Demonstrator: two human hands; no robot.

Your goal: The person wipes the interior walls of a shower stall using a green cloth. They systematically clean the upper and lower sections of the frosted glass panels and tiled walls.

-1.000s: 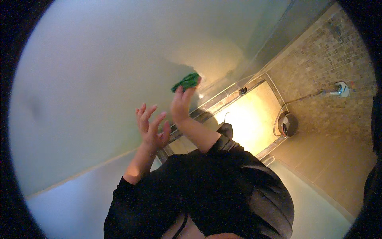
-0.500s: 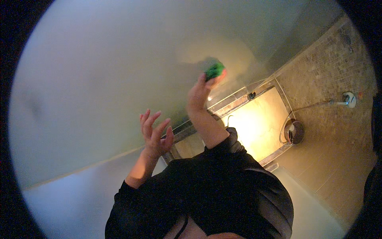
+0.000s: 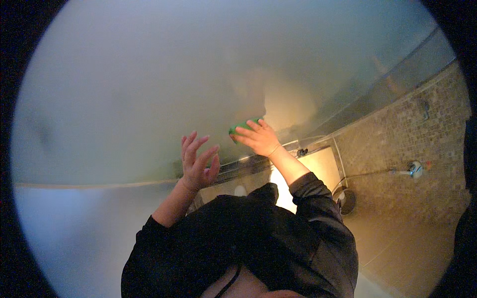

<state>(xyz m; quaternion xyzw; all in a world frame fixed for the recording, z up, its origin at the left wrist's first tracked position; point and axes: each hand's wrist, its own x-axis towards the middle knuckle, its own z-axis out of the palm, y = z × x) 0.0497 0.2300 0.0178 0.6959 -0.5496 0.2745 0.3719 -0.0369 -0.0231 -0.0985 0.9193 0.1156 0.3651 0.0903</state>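
Note:
My right hand [image 3: 259,138] is curled over a green scrubbing pad [image 3: 242,128], most of which its fingers cover. The pad lies against or very close to a large, smooth, cloudy grey-green panel [image 3: 124,99] that faintly reflects warm light. To the left, my left hand [image 3: 198,163] is raised with bent, spread fingers and nothing in them. It hovers in front of the panel's lower part, and I cannot tell whether any finger touches it.
A brightly lit pale floor area [image 3: 318,166] lies below my right forearm. Beyond it are a dark round bucket [image 3: 347,200], a thin hose, and a white round fixture [image 3: 415,169] by the small-tiled wall [image 3: 397,114]. A pale surface [image 3: 89,223] spreads at lower left.
My right hand has come down the panel with the green pad, its wrist turning so the fingers point left. My left hand stays raised and open. The whole view has swung slightly.

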